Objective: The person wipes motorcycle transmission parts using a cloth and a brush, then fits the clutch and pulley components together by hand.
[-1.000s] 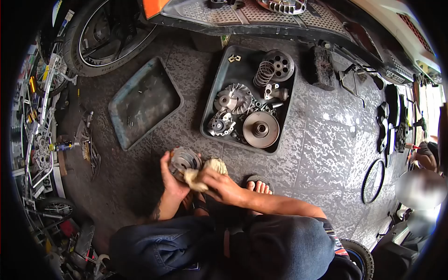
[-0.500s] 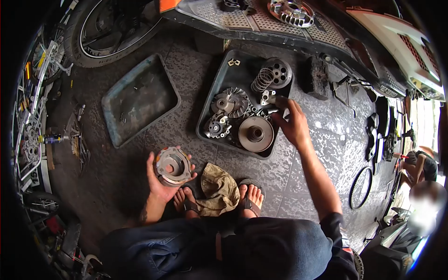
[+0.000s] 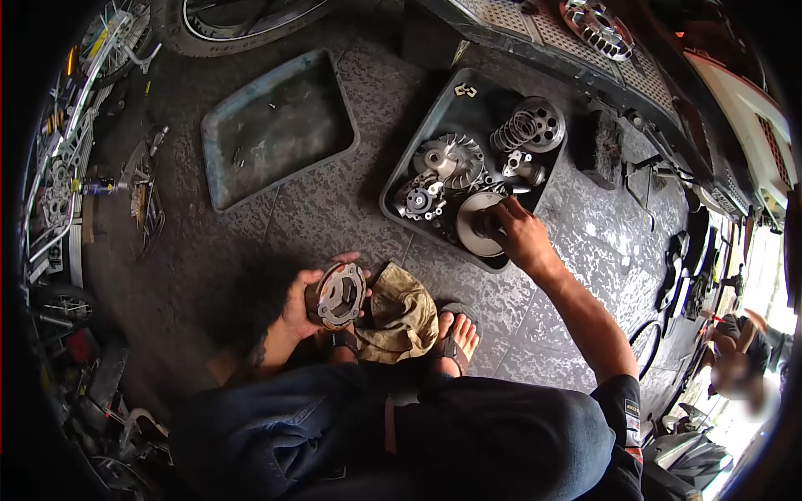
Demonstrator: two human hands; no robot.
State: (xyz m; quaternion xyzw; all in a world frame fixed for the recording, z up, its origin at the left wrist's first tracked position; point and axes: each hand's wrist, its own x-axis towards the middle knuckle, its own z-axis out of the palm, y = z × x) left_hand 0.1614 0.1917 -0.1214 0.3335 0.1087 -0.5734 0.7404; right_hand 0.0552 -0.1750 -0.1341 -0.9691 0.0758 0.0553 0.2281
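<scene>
My left hand [image 3: 302,302] holds a round metal clutch part [image 3: 341,296], its open ring face turned up and to the right. Over the tray [image 3: 389,197] at the upper right, my right hand [image 3: 520,238] has its fingers closed on the centre of a metal pulley disc [image 3: 477,225]. Around that disc in the tray lie a finned fan disc [image 3: 458,160], a coil spring [image 3: 512,132], a holed round plate [image 3: 545,125] and a small pump-like part [image 3: 421,200]. A tan cloth [image 3: 396,316] lies between my feet.
A second tray [image 3: 215,179] with a few small pieces rests at the upper left. Wheels and metal parts line the left edge. A scooter footboard [image 3: 543,29] crosses the top right, with a dark block [image 3: 598,149] below it. Another person [image 3: 735,342] sits at the far right.
My right hand let go of the cloth, which now lies between my feet, and reached into the tray onto the pulley disc. My left hand kept the clutch part and tilted it.
</scene>
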